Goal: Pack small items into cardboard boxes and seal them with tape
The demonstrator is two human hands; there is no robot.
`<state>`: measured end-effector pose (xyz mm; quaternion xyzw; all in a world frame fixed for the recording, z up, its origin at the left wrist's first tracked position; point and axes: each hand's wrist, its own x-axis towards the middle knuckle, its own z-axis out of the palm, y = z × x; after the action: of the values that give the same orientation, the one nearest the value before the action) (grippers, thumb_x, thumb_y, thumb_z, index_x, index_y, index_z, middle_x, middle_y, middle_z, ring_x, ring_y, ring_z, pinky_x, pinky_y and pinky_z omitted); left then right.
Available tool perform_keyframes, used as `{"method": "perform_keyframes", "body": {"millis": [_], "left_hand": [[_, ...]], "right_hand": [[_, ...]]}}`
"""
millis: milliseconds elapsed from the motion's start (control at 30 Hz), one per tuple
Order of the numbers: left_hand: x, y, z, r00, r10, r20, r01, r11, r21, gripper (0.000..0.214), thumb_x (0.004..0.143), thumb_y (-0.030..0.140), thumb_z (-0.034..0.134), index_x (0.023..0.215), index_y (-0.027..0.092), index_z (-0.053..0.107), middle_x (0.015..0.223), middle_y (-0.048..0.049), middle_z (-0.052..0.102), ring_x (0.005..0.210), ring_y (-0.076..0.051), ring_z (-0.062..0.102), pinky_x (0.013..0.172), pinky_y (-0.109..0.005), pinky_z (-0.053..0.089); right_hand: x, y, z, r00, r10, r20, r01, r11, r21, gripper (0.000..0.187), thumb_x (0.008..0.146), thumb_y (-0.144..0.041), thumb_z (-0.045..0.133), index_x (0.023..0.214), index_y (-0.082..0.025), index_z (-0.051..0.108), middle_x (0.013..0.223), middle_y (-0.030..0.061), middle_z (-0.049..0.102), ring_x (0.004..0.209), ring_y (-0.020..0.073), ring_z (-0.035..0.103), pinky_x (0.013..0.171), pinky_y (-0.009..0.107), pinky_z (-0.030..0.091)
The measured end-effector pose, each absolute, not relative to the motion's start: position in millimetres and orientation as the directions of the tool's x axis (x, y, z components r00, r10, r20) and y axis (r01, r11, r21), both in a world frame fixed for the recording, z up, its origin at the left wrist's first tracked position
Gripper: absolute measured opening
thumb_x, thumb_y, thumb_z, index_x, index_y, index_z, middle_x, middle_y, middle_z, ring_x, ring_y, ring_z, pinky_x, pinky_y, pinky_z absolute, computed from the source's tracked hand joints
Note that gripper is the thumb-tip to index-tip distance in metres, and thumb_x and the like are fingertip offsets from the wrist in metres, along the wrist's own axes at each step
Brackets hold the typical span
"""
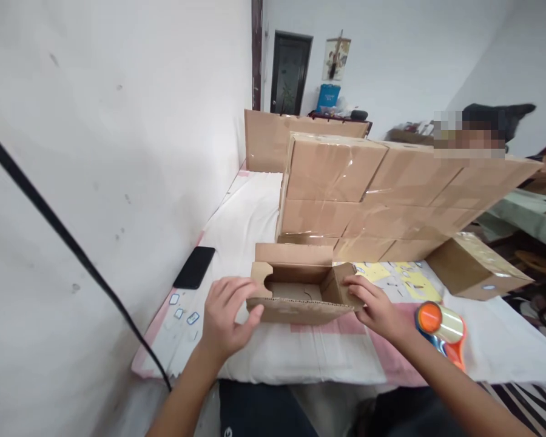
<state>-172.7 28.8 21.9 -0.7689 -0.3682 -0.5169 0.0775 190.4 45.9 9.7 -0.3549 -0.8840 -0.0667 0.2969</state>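
Note:
An open cardboard box (pixel 300 312) stands in front of me on the cloth-covered table, its back flap raised and its inside visible. At its left end, my left hand (pixel 231 312) is against the side flap, with the thumb by the front corner. My right hand (pixel 370 301) grips the right side flap, fingers bent over its edge. Right of that hand lies a tape dispenser (pixel 441 331) with an orange part and a roll of clear tape.
Behind the box rises a wall of stacked, taped cartons (pixel 346 176). A single carton (pixel 480 267) sits at the right. A black phone (pixel 195 267) and small labels (pixel 193 318) lie left; yellow sheets (pixel 412 280) lie behind. A person (pixel 491 130) is beyond the stack.

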Motion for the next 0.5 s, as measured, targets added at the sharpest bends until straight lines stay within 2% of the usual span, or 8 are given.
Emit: {"method": "perform_keyframes", "body": {"millis": [100, 167, 267, 400, 500], "left_hand": [[-173.9, 35.8, 13.3, 0.37, 0.612, 0.699, 0.615, -0.725, 0.31, 0.03, 0.092, 0.033, 0.06, 0.12, 0.022, 0.063, 0.126, -0.0093, 0.067, 0.116, -0.028, 0.056, 0.096, -0.045, 0.046], [-171.2, 34.1, 8.0, 0.495, 0.601, 0.628, 0.587, -0.764, 0.269, 0.028, 0.09, 0.036, 0.065, 0.116, 0.024, 0.066, 0.131, -0.0065, 0.067, 0.124, -0.029, 0.052, 0.1, -0.045, 0.043], [-166.3, 24.2, 1.7, 0.578, 0.536, 0.615, 0.552, -0.812, 0.189, 0.014, 0.089, 0.029, 0.067, 0.103, 0.026, 0.069, 0.12, -0.0026, 0.074, 0.122, -0.027, 0.056, 0.097, -0.043, 0.04], [-159.8, 7.0, -6.5, 0.599, 0.421, 0.681, 0.509, -0.857, 0.081, 0.014, 0.088, 0.019, 0.067, 0.099, 0.027, 0.07, 0.109, 0.0014, 0.078, 0.113, -0.022, 0.064, 0.096, -0.041, 0.037], [-155.1, 0.8, -11.6, 0.573, 0.353, 0.74, 0.505, -0.863, 0.02, 0.021, 0.086, 0.01, 0.067, 0.096, 0.028, 0.07, 0.105, 0.0046, 0.078, 0.105, -0.015, 0.067, 0.098, -0.037, 0.036]], "right_hand": [[199.4, 33.5, -0.9, -0.569, 0.559, 0.603, 0.712, 0.701, 0.023, 0.04, 0.071, 0.004, 0.043, 0.101, -0.02, 0.052, 0.112, 0.0141, 0.065, 0.1, 0.0237, 0.065, 0.077, 0.034, 0.058], [202.9, 28.5, -9.2, -0.581, 0.517, 0.628, 0.718, 0.689, 0.098, 0.036, 0.074, 0.003, 0.045, 0.1, -0.02, 0.054, 0.111, 0.0146, 0.066, 0.1, 0.024, 0.065, 0.075, 0.035, 0.059], [208.9, 21.6, -25.1, -0.576, 0.482, 0.66, 0.724, 0.676, 0.138, 0.03, 0.078, -0.001, 0.05, 0.098, -0.022, 0.058, 0.111, 0.0126, 0.067, 0.1, 0.0229, 0.066, 0.076, 0.035, 0.06], [218.1, 10.5, -41.9, -0.51, 0.564, 0.65, 0.758, 0.651, 0.03, 0.024, 0.078, -0.008, 0.053, 0.094, -0.025, 0.06, 0.112, 0.0108, 0.068, 0.098, 0.0234, 0.068, 0.077, 0.038, 0.061], [220.4, 7.5, -43.5, -0.371, 0.627, 0.685, 0.792, 0.598, -0.119, 0.025, 0.077, -0.011, 0.057, 0.097, -0.025, 0.058, 0.115, 0.0115, 0.066, 0.102, 0.0264, 0.067, 0.081, 0.044, 0.06]]}}
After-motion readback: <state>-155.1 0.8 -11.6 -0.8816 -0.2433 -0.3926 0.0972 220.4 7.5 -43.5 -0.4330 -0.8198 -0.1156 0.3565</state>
